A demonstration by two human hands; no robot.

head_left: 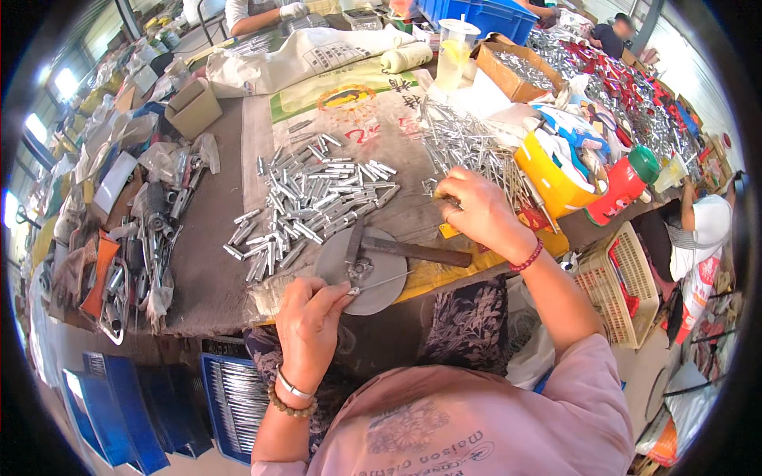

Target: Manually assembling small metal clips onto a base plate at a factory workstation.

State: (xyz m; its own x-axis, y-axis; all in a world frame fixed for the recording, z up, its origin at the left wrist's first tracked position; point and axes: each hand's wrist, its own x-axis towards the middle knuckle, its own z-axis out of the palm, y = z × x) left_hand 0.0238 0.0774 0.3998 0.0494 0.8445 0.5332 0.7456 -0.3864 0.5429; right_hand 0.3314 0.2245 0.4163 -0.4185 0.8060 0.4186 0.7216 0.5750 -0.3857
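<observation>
My left hand is closed in a pinch at the near edge of a round grey metal disc. Between thumb and fingertips it holds one end of a thin metal rod, which slants across the disc. A hammer with a wooden handle lies over the disc's far side. My right hand is raised to the right, its fingers curled together beside a heap of thin metal rods; what they hold is hidden. Beyond the disc spreads a pile of short silver metal tubes.
A yellow container and a red bottle with a green cap stand on the right. Further back are a cup, a cardboard box of metal parts and a blue crate. Tools and bags crowd the left.
</observation>
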